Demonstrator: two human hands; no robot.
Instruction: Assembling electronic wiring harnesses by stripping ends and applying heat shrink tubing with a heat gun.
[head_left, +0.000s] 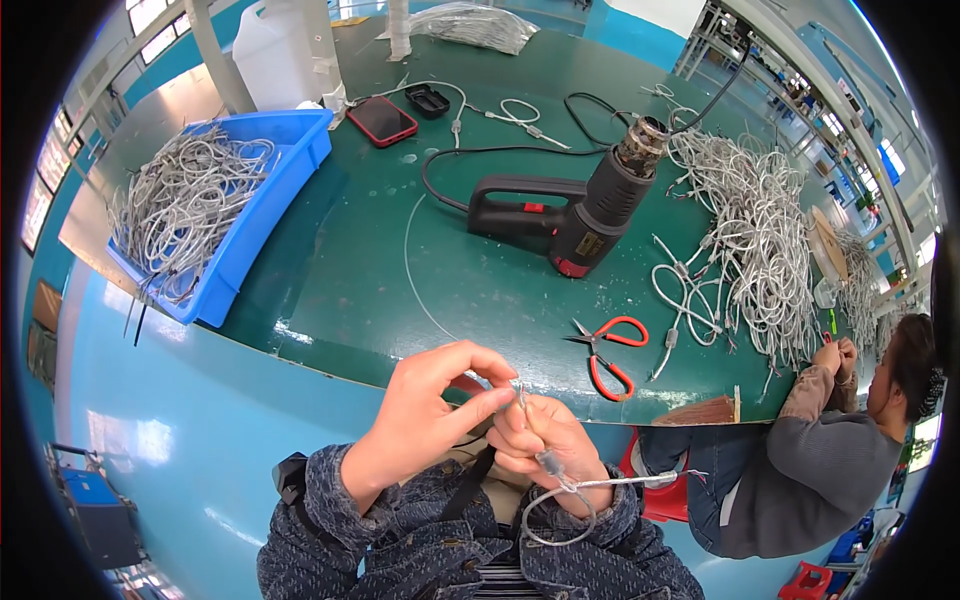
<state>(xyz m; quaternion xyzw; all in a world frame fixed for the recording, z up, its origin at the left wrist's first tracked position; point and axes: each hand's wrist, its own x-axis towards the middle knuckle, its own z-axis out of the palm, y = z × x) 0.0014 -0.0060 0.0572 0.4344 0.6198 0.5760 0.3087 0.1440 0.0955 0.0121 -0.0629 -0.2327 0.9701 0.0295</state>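
My left hand (425,405) and my right hand (545,440) meet just below the near edge of the green table (330,280). Both pinch a thin grey wire cable (560,490). The right hand grips its small metal sleeve, and a loop of the cable hangs below that hand over my lap. The left fingertips hold the cable's upper end next to the right thumb. One long strand of the same wire (408,260) runs up across the table top.
A black heat gun (580,205) lies mid-table; red-handled scissors (610,350) lie near the front edge. A blue bin (260,210) of cables sits left, a loose cable heap (750,240) right. A phone (382,120), a white jug (285,50) stand behind. Another person (820,460) sits at right.
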